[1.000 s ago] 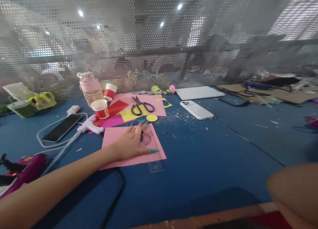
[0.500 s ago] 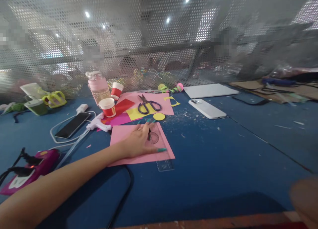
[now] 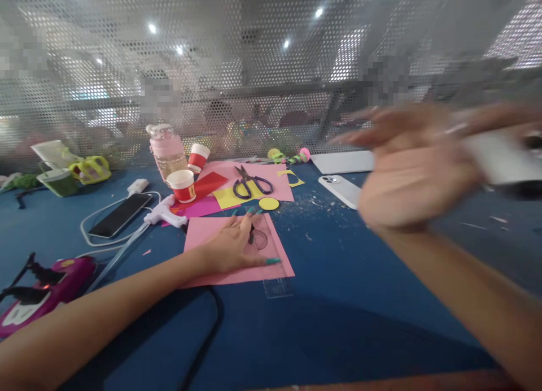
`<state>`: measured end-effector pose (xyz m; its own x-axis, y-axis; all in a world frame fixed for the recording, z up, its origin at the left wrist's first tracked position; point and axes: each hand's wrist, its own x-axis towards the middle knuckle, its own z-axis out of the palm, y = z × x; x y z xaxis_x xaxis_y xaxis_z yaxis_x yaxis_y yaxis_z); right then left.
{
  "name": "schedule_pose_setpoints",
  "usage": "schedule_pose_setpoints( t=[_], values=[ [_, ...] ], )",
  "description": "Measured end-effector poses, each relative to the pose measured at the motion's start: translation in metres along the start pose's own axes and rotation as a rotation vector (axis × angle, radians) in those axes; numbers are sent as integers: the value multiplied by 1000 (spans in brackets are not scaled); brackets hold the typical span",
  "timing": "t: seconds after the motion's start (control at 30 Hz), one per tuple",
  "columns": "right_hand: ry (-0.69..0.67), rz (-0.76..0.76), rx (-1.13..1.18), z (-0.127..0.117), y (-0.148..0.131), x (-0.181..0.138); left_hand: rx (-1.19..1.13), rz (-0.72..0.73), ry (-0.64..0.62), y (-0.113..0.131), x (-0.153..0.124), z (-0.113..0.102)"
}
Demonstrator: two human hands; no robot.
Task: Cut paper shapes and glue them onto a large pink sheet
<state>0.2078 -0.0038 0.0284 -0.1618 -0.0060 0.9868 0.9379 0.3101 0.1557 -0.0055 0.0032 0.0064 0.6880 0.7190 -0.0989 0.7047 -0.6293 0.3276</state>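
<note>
My left hand (image 3: 231, 247) lies flat with its fingers spread on a sheet of pink paper (image 3: 199, 230), pressing on a clear plastic ruler (image 3: 278, 288) whose near end sticks out past the paper's edge. A round cut-out shows in the ruler beside the fingers. Raised at the right, my right hand (image 3: 406, 176) is smeared by motion. Beside its blurred fingers is a whitish object with a dark end (image 3: 503, 156); whether the hand holds it is unclear. Beyond the pink sheet are scissors (image 3: 254, 186) and a yellow paper disc (image 3: 269, 203).
A glue gun (image 3: 166, 211), a dark phone (image 3: 121, 214) and a magenta power strip (image 3: 70, 281) with cables sit at the left. Paper cups (image 3: 182, 186) and a pink bottle (image 3: 167, 151) stand behind. A white phone (image 3: 339, 190) lies right of centre.
My right hand has swung up from the lower right corner into view over the table's right side. My left hand keeps its place on the paper and ruler.
</note>
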Motion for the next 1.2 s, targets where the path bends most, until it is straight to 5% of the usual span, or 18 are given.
schedule_pose_setpoints(
  t=[0.07, 0.17, 0.23, 0.33, 0.47, 0.8, 0.9, 1.03, 1.2],
  values=[
    [-53, 252, 350, 4, -2, -6, 14, 26, 0, -1, 1, 1],
    [-216, 884, 1032, 13, -5, -23, 42, 46, 1, -1, 1, 1],
    [-335, 1218, 1233, 19, -6, -34, 43, 38, 10, -1, 1, 0],
    [-410, 1472, 1290, 27, -6, -42, 41, 9, 6, 0, 0, -1],
    [-416, 1599, 1293, 31, -4, -43, 45, 6, 8, 3, 0, -3],
    [-456, 1542, 1193, 31, -5, -49, 74, 8, -22, 2, 0, -4],
    [-542, 1266, 1076, 25, -6, -48, 95, 16, -10, 3, 0, -5],
    [-841, 734, 894, 14, -10, -44, 125, 78, 20, 5, -2, -7],
    [-1005, 555, 878, 12, -14, -41, 149, 111, 34, 7, -3, -9]
  ],
)
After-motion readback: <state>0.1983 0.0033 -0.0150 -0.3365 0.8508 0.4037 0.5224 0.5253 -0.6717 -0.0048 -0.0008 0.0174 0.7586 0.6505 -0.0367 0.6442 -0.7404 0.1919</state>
